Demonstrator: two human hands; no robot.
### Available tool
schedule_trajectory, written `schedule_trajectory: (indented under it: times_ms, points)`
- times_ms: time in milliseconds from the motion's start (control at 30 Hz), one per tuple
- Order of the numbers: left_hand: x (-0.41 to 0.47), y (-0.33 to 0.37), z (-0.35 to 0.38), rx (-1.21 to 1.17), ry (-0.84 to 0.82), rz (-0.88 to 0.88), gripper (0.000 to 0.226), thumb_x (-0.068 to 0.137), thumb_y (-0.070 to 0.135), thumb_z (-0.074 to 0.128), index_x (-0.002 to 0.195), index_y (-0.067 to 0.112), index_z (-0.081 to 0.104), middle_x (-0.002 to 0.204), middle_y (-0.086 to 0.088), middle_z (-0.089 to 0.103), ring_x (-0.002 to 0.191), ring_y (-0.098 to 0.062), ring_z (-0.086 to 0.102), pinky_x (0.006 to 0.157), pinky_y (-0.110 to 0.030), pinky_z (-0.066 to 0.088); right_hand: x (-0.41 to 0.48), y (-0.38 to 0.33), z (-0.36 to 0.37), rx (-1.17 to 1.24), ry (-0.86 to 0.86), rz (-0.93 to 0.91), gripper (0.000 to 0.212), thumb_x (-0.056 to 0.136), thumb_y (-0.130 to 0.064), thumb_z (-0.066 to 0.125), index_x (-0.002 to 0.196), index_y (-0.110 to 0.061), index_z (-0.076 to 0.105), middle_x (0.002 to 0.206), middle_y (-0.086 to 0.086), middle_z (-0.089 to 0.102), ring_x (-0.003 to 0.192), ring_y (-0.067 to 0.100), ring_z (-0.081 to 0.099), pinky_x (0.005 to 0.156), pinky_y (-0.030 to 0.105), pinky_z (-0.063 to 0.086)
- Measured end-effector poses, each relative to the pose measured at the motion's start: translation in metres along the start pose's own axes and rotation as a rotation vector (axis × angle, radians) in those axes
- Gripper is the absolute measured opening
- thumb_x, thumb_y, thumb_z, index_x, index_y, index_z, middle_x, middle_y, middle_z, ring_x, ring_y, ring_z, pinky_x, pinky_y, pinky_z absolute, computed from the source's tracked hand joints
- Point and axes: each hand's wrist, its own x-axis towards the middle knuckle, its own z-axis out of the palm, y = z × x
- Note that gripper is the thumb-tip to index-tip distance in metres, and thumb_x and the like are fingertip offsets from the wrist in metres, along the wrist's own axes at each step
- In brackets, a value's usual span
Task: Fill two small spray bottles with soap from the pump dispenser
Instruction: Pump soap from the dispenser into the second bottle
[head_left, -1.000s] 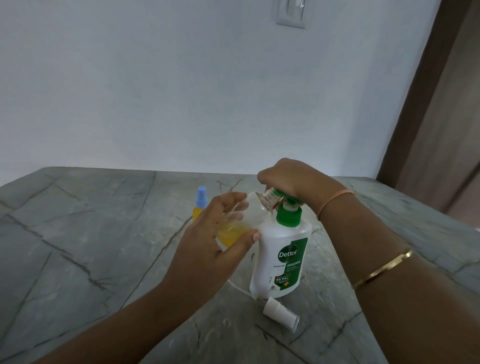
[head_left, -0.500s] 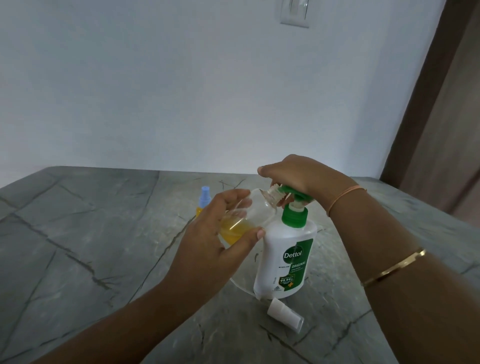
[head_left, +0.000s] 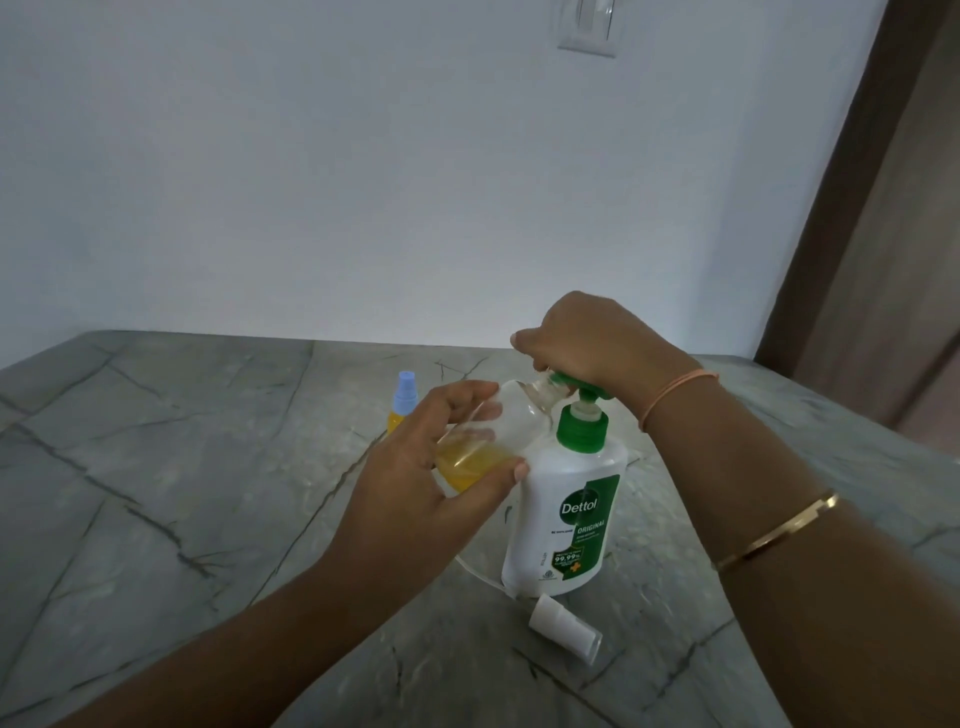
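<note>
A white soap dispenser (head_left: 566, 519) with a green pump collar stands on the grey stone table (head_left: 156, 493). My right hand (head_left: 592, 338) lies curled over the green pump head. My left hand (head_left: 431, 467) grips a clear small spray bottle (head_left: 498, 431), tilted with its open neck at the pump spout; yellow soap fills its lower part. A second small bottle (head_left: 402, 402) with a blue spray cap and yellow soap stands behind my left hand, partly hidden. A white spray cap (head_left: 563, 626) lies on the table in front of the dispenser.
A thin clear tube (head_left: 478, 571) curves on the table by the dispenser's base. A white wall with a switch plate (head_left: 589, 26) rises behind the table. A brown door frame (head_left: 852, 182) runs down the right side.
The pump head has come up from its pressed-down position and my right hand has risen with it. My left hand keeps the clear bottle at the spout.
</note>
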Motion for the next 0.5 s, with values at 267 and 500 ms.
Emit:
schedule_trajectory:
  times_ms: [267,500]
  points:
    - [0.0010,0.0035,-0.0006,0.000,-0.001,-0.003,0.044,0.069,0.051,0.067,0.106,0.047,0.045,0.106,0.028,0.057,0.100,0.011,0.055,0.081,-0.010,0.048,-0.0028,-0.0009,-0.0037,0.091,-0.060,-0.002,0.033,0.090,-0.034,0.047,0.085,-0.006,0.063,0.049,0.000,0.055,0.030,0.007,0.046,0.043,0.018,0.034]
    - [-0.0012,0.0017,-0.0002,-0.009,-0.023,-0.009,0.042,0.072,0.049,0.068,0.108,0.046,0.047,0.105,0.028,0.058,0.098,0.011,0.056,0.080,-0.009,0.047,-0.0066,0.0012,0.0005,0.108,-0.094,0.038,0.036,0.091,-0.039,0.051,0.092,-0.006,0.065,0.050,-0.001,0.053,0.041,0.008,0.049,0.045,0.021,0.034]
